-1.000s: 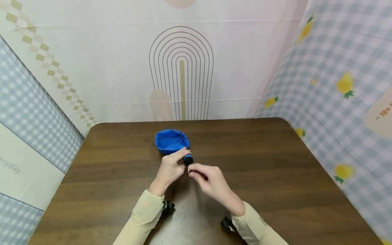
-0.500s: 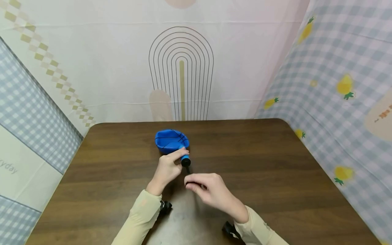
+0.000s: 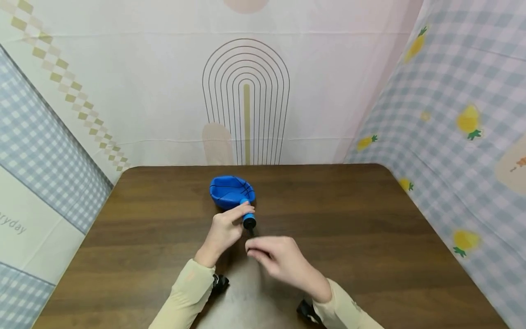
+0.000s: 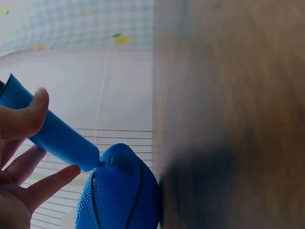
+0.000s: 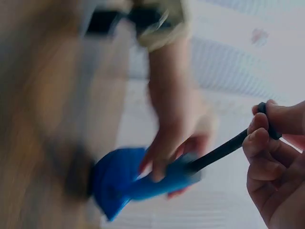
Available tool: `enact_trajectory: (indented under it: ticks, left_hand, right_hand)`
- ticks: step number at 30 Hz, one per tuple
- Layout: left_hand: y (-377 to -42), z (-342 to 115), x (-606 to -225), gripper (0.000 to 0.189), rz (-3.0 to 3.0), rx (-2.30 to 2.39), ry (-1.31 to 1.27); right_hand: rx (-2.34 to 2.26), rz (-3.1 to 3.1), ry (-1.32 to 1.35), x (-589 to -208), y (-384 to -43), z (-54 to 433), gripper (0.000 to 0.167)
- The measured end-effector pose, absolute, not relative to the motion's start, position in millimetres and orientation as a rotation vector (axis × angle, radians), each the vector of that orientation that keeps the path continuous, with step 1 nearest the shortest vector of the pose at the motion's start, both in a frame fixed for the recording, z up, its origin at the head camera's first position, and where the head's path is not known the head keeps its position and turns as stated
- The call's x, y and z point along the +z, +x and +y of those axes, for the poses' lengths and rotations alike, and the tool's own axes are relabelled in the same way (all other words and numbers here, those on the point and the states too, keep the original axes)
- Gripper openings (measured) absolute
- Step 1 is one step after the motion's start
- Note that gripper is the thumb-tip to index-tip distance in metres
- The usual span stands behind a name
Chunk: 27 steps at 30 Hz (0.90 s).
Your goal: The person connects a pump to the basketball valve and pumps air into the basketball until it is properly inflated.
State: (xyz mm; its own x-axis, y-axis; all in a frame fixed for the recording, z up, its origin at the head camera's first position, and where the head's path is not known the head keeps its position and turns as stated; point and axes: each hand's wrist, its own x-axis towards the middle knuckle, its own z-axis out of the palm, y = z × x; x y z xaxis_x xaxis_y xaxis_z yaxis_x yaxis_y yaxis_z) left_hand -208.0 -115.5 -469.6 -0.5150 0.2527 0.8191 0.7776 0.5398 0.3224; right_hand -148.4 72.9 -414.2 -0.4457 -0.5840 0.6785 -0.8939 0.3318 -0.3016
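My left hand (image 3: 225, 230) pinches 1 blue ball pump (image 4: 64, 136) touching 1 dented basketball (image 4: 116, 191); my right hand (image 3: 283, 260) pinches the pump's black handle (image 5: 273, 132).

Ahead of the hands, the blue ball (image 3: 230, 188) blocks the straight way forward, while the blue pump (image 4: 64, 138) slants up from it, leaving a gap over the surface (image 3: 349, 219). The pump's dark rod (image 5: 221, 151) bars the space between the left hand (image 3: 223, 230) and the right hand (image 3: 283, 260). Wide room lies to either side — bounded by white cloth (image 3: 320, 91) along the far edge and checked cloth (image 3: 431, 68) at right.
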Motion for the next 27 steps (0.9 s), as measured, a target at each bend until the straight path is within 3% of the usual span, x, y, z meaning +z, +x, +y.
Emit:
enact_trajectory:
  ticks: [4, 12, 21, 27]
  left_hand:
    - [-205.8, -114.2, -468.5, 0.043, -2.040, -0.907, -0.871]
    - [-203.4, -108.4, -467.5, 0.038, -2.035, -0.894, -0.899]
    - [-205.9, -112.2, -469.7, 0.042, -2.023, -0.902, -0.837]
    - [-203.3, -98.7, -464.4, 0.035, -2.022, -0.921, -0.787]
  right_hand:
    - [0.916, -2.162, 1.263, -412.0, -143.0, 76.3, 0.005]
    - [1.031, -2.338, 1.119, -422.4, -177.2, 72.4, 0.006]
    - [0.917, -2.105, 1.392, -413.6, -143.5, 82.7, 0.007]
    - [0.996, -2.312, 1.079, -411.2, -172.0, 83.0, 0.009]
